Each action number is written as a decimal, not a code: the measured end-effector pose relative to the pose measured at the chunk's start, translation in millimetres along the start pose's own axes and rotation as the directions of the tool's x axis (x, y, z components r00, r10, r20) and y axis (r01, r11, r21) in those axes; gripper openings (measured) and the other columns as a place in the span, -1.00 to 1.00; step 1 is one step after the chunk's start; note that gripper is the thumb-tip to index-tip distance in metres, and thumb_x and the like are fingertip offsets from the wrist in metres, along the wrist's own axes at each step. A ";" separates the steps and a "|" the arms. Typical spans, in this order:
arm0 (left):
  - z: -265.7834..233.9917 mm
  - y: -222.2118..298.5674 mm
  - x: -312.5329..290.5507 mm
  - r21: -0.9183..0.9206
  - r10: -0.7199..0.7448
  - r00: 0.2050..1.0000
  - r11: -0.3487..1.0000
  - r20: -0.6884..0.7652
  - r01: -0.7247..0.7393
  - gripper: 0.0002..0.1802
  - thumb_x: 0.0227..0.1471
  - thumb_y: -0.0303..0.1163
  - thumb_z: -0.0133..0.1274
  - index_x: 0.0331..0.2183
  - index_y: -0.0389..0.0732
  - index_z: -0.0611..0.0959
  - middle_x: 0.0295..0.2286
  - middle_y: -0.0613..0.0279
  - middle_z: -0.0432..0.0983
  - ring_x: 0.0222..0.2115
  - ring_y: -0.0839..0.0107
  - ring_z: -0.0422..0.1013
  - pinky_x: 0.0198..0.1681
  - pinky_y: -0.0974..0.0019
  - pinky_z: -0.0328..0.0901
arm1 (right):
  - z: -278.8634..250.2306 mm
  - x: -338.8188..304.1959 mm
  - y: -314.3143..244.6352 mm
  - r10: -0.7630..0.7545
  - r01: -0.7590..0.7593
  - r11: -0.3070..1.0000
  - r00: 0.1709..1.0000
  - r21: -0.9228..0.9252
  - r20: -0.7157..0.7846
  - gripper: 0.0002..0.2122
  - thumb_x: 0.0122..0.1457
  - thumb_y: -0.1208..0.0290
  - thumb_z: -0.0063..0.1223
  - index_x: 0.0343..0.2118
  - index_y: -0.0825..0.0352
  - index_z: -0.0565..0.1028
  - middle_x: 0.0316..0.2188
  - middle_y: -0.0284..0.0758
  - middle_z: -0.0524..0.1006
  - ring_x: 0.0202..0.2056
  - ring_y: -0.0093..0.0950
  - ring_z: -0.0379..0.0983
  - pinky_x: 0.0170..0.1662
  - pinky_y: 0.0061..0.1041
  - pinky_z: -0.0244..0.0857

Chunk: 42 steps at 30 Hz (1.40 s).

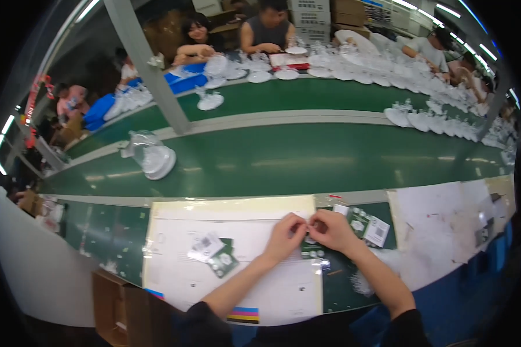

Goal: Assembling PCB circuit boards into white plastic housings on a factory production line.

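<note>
My left hand (pixel 286 236) and my right hand (pixel 332 230) meet over the right edge of a large white printed sheet (pixel 249 289). Both are closed in a pinch, fingertips nearly touching. Whatever sits between them is too small to make out. Beneath my right hand a green printed card (pixel 312 250) partly shows. To the left on the sheet lies another green card (pixel 223 261), overlapped by a white barcode label (pixel 205 247). Just beyond my right hand are more green cards (pixel 359 221) and a white label (pixel 377 231).
Across the green conveyor belt (pixel 307 150) sits a clear-wrapped white item (pixel 151 155). Rows of similar white pieces (pixel 353 72) line the far bench, where several people work. White strands (pixel 362 284) lie near my right forearm. A cardboard box (pixel 118 309) stands lower left.
</note>
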<state>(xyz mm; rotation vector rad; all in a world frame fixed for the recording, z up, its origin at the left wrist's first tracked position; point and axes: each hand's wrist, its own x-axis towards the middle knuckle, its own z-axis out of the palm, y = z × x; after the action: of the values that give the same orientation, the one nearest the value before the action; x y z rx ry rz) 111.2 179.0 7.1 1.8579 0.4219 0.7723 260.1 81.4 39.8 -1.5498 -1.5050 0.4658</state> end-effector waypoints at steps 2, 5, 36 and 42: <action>-0.4 6.6 1.7 0.009 -0.019 1.000 1.000 0.005 0.019 -0.94 -0.02 -0.54 0.01 -0.43 -0.33 0.53 -0.49 0.17 0.41 -0.46 0.44 0.39 -0.37 0.43 0.30 | -3.3 0.7 -4.0 0.029 -0.030 0.999 0.999 0.036 0.028 -0.87 -0.09 0.49 0.15 -0.47 0.35 0.45 -0.59 -0.32 0.46 -0.62 -0.55 0.43 -0.53 -0.59 0.29; 6.1 5.3 4.0 -0.054 0.012 1.000 0.998 -0.003 -0.013 -0.94 -0.03 -0.53 0.01 -0.43 -0.32 0.52 -0.49 0.18 0.41 -0.47 0.44 0.38 -0.38 0.43 0.29 | -6.1 -1.5 -0.7 0.085 -0.086 0.995 0.996 0.054 0.023 -0.88 -0.09 0.49 0.14 -0.48 0.36 0.44 -0.62 -0.33 0.45 -0.62 -0.56 0.42 -0.53 -0.60 0.29; 0.0 4.2 -4.2 -0.043 -0.064 0.982 0.996 0.176 0.073 -0.59 -0.02 -0.44 0.05 -0.07 -0.22 0.42 -0.42 0.18 0.51 -0.42 0.44 0.45 -0.29 0.42 0.33 | 8.5 -1.5 12.4 0.117 -0.042 0.974 0.937 0.225 -0.330 -0.95 -0.01 0.61 -0.02 -0.51 0.38 0.35 -0.64 -0.45 0.41 -0.62 -0.73 0.34 -0.57 -0.78 0.19; 2.9 2.4 -1.2 -0.249 -0.063 0.995 0.965 0.081 0.081 -0.77 0.03 -0.51 -0.06 -0.19 -0.26 0.45 -0.51 0.28 0.44 -0.44 0.51 0.40 -0.31 0.45 0.30 | 6.2 -1.3 18.6 0.257 -0.075 0.842 0.927 0.534 -0.275 -0.94 0.07 0.63 -0.11 -0.48 0.35 0.31 -0.60 -0.42 0.36 -0.66 -0.72 0.29 -0.62 -0.77 0.15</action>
<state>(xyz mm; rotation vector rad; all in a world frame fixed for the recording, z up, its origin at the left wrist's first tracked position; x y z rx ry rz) 112.1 175.2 8.1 1.6182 0.3269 0.6743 266.0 84.9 21.4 -1.2516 -0.8827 0.6134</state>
